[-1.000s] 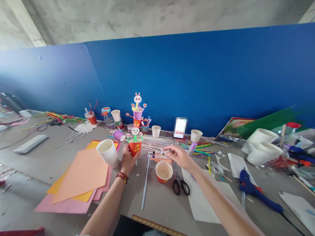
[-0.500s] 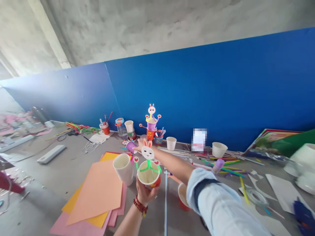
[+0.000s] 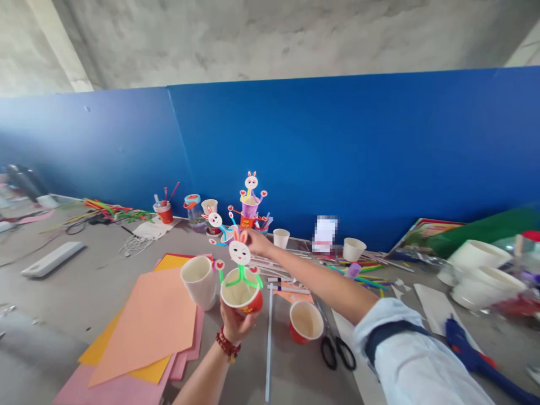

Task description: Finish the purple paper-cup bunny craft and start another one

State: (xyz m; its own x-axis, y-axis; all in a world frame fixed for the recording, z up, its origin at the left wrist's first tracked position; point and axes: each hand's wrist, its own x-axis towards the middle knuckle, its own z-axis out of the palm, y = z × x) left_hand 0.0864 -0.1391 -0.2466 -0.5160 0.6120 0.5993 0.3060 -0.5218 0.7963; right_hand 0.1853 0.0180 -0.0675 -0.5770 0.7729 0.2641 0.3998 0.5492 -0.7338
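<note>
My left hand (image 3: 233,331) is closed around a red paper cup (image 3: 245,302), held up over the table. A paper bunny head (image 3: 239,253) on green pipe-cleaner arms stands up from the cup's rim. My right hand (image 3: 258,243) reaches far forward behind that bunny head, fingers closed. It seems to grip a second bunny figure (image 3: 215,219) with blue arms, raised off the table; the grip itself is partly hidden. A white paper cup (image 3: 198,279) stands just left of the red cup.
Orange, yellow and pink paper sheets (image 3: 147,320) lie at the left. An empty red cup (image 3: 304,322), scissors (image 3: 335,350) and a long straw (image 3: 268,343) lie near me. Stacked bunny cups (image 3: 250,198) stand by the blue wall (image 3: 337,146). White bowls (image 3: 476,264) and a blue glue gun (image 3: 466,347) are at right.
My left hand lifted the red bunny cup off the table and tilted it toward me. My right hand left the straws, reached forward left, and the second bunny figure came up off the table.
</note>
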